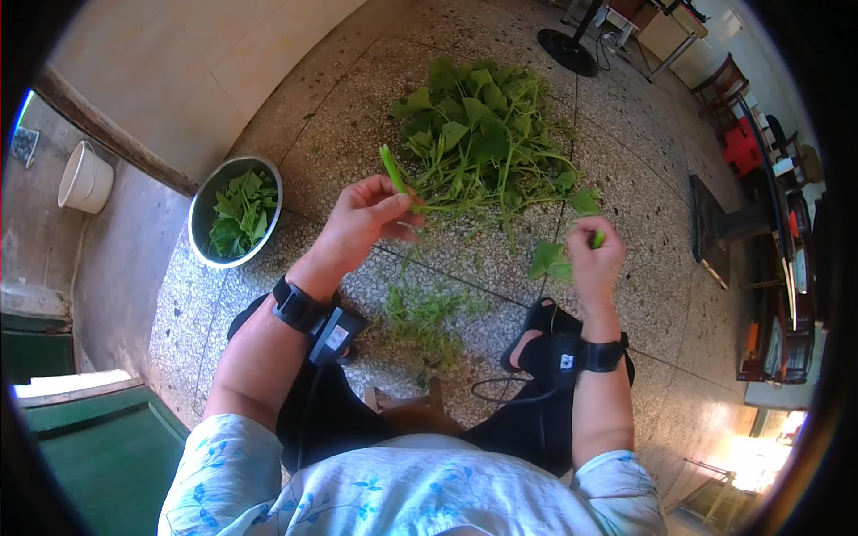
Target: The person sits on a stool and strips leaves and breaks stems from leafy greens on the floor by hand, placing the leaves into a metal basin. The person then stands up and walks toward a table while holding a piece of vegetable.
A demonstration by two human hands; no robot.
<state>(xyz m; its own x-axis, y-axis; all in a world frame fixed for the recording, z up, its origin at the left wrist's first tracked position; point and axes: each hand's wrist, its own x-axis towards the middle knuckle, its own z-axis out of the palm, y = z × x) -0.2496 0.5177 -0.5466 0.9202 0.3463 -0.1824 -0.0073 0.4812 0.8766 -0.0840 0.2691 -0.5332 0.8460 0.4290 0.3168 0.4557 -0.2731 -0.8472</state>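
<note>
My left hand (365, 214) pinches a thick green stem (391, 168) between thumb and fingers, with its pale cut end pointing up. My right hand (596, 259) is closed around a leafy vine stem (598, 239), whose short green end pokes out of the fist. A green leaf (549, 262) hangs at the left side of that fist. Beyond both hands, a large heap of leafy vines (483, 125) lies on the floor. Left of my left hand stands a metal basin (276, 223) with picked green leaves (241, 214) in it.
Thin scraps of stems and tendrils (424, 322) lie on the speckled floor (652, 286) between my feet. A white bucket (86, 179) stands far left beyond a low wall. A round black stand base (567, 52) is at the back, with furniture and a red stool (741, 147) along the right.
</note>
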